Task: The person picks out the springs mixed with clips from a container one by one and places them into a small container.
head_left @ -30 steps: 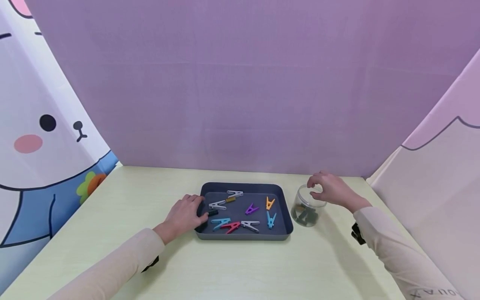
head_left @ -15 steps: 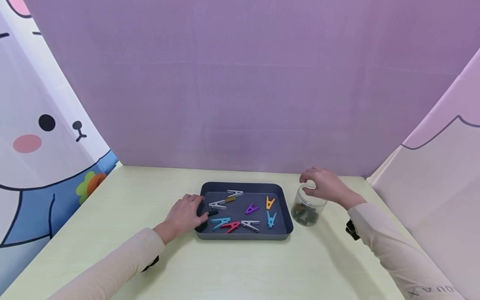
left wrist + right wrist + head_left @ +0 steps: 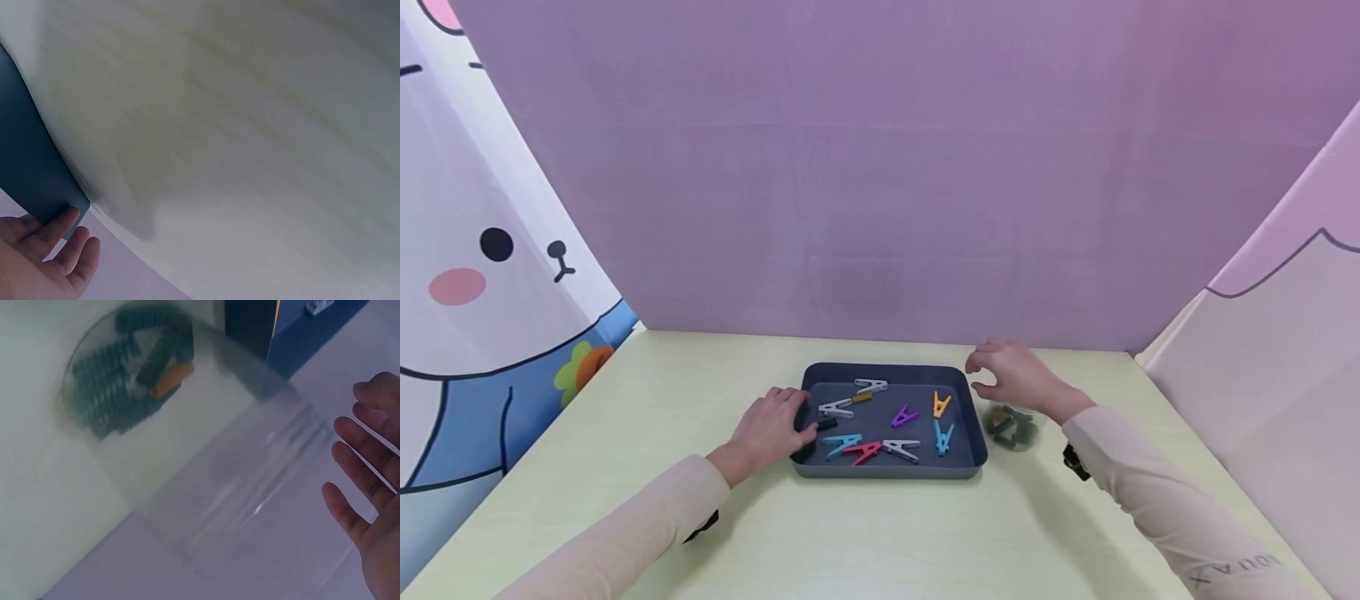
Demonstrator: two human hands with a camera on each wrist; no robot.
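The left hand (image 3: pixel 771 433) grips the left rim of a dark grey tray (image 3: pixel 887 472). In the left wrist view one finger lies on its outer wall and another passes behind it. The right hand (image 3: pixel 1018 379) hovers between the tray and a clear jar (image 3: pixel 275 481), thumb and fingers apart and nothing between them. It hides the jar's mouth in the head view. Dark ribbed pieces (image 3: pixel 100 381) and an orange one (image 3: pixel 172 379) lie in the jar. Plastic clothes pegs are scattered in the tray: red (image 3: pixel 865 451), purple (image 3: pixel 903 417), orange (image 3: pixel 941 404), blue and white ones.
A black ribbed piece (image 3: pixel 826 424) and a brown one (image 3: pixel 862 397) also lie in the tray. The pale table (image 3: pixel 880 542) ends at a purple curtain (image 3: pixel 880 208). Printed cloth panels (image 3: pixel 512 250) stand at both sides.
My right hand has moved left, from above the jar toward the tray's right edge, its fingers still apart. My left hand has stayed on the tray's rim.
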